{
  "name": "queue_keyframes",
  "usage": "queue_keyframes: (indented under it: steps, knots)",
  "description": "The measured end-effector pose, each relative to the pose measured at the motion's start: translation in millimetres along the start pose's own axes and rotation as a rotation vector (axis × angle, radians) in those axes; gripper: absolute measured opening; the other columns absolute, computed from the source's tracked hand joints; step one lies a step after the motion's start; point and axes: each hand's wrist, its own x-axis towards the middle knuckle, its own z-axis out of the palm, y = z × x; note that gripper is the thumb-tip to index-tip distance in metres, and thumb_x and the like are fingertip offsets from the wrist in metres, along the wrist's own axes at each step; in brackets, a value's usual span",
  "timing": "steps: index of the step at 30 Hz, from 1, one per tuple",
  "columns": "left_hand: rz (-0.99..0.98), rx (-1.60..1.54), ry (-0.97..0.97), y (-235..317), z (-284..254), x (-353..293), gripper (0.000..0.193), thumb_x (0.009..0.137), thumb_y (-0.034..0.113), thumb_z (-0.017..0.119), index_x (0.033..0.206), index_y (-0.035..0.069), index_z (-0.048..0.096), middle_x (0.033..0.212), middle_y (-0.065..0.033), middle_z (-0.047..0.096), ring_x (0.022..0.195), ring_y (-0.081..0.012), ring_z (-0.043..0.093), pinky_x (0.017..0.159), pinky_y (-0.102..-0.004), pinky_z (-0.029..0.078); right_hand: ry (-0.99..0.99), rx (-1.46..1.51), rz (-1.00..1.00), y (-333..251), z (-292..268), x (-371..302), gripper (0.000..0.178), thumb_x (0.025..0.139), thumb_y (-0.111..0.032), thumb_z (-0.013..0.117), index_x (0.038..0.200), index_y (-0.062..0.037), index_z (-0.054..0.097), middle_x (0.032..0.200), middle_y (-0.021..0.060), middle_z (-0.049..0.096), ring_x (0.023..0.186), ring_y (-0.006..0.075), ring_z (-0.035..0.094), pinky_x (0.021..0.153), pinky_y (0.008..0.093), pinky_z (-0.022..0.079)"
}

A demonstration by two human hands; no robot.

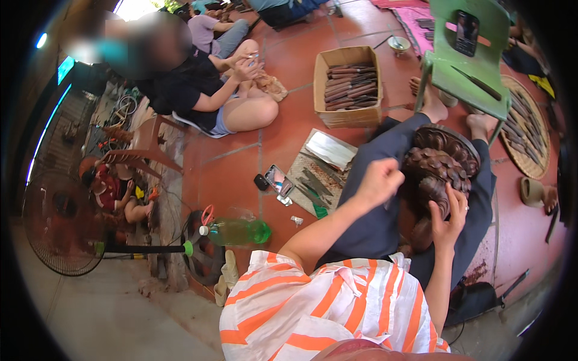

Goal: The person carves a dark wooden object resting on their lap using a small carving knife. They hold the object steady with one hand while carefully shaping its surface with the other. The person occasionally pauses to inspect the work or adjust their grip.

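A dark brown wood carving (442, 162) with rounded, scale-like relief is set between my legs. My right hand (450, 219) rests on its near side, with thumb and fingers bent around a rounded part. Just left of the carving, my left hand (379, 185) is closed and held a little apart from it. Whatever my left fingers hold, if anything, is too hidden to name. A woven mat (295, 171) to the left of my legs carries several flat metal tools (316, 183) and a whitish block (330, 149).
Ahead stands a cardboard box (319, 75) of wooden-handled tools. A green chair (469, 81) bears a phone (466, 31) and a knife (478, 83). More tools lie in a round basket (542, 159). At left are a green bottle (238, 231), a fan (63, 222) and a seated person (198, 90).
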Motion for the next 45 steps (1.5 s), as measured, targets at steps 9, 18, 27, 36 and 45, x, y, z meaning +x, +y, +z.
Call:
queue_keyframes:
  steps: [9, 18, 27, 36, 45]
  knots:
    - [-0.237, -0.165, -0.583, 8, 81, -29, 0.022, 0.097, 0.019, 0.053, 0.079, 0.005, 0.053, 0.06, 0.0, 0.055, 0.049, -0.0068, 0.055, 0.044, -0.0212, 0.044, -0.005, -0.095, -0.04, 21, -13, -4, 0.027, 0.075, 0.0, 0.063, 0.101, -0.0037, 0.065, 0.078, 0.0111, 0.056, 0.073, 0.0299, 0.058, 0.063, 0.0376, 0.047]
    - [0.425, 0.868, -0.006, -47, -15, 114, 0.021, 0.086, 0.023, 0.063, 0.093, 0.003, 0.059, 0.093, -0.0182, 0.058, 0.089, -0.0363, 0.058, 0.078, -0.0451, 0.047, 0.271, 0.683, 0.76, 52, -27, 2, 0.022, 0.095, -0.015, 0.057, 0.103, 0.0026, 0.066, 0.078, 0.0052, 0.068, 0.066, 0.0074, 0.059, 0.06, 0.021, 0.047]
    - [-0.251, 1.335, -0.381, -97, -4, 184, 0.104, 0.078, 0.073, 0.051, 0.133, -0.013, 0.035, 0.122, -0.033, 0.055, 0.117, -0.0419, 0.054, 0.098, -0.0458, 0.043, -0.031, 0.302, 0.704, 48, -19, 42, 0.018, 0.085, -0.018, 0.065, 0.087, 0.0, 0.065, 0.068, 0.0075, 0.065, 0.063, 0.0147, 0.062, 0.062, 0.0295, 0.048]
    - [-0.327, 1.29, -0.291, -98, 10, 195, 0.105, 0.069, 0.073, 0.062, 0.129, -0.01, 0.041, 0.124, -0.0279, 0.057, 0.117, -0.0366, 0.056, 0.098, -0.0421, 0.045, -0.142, 0.09, 0.573, 63, -14, 44, 0.023, 0.083, -0.024, 0.066, 0.088, -0.0012, 0.067, 0.118, 0.0251, 0.06, 0.117, 0.0395, 0.054, 0.095, 0.0424, 0.043]
    - [-0.318, 1.324, -0.217, -87, 17, 185, 0.092, 0.07, 0.068, 0.063, 0.123, -0.005, 0.048, 0.118, -0.0244, 0.062, 0.112, -0.0352, 0.06, 0.096, -0.0417, 0.047, -0.146, 0.284, 0.659, 63, -21, 50, 0.02, 0.083, -0.017, 0.069, 0.088, 0.0031, 0.066, 0.099, 0.0238, 0.067, 0.117, 0.0322, 0.058, 0.086, 0.0357, 0.047]
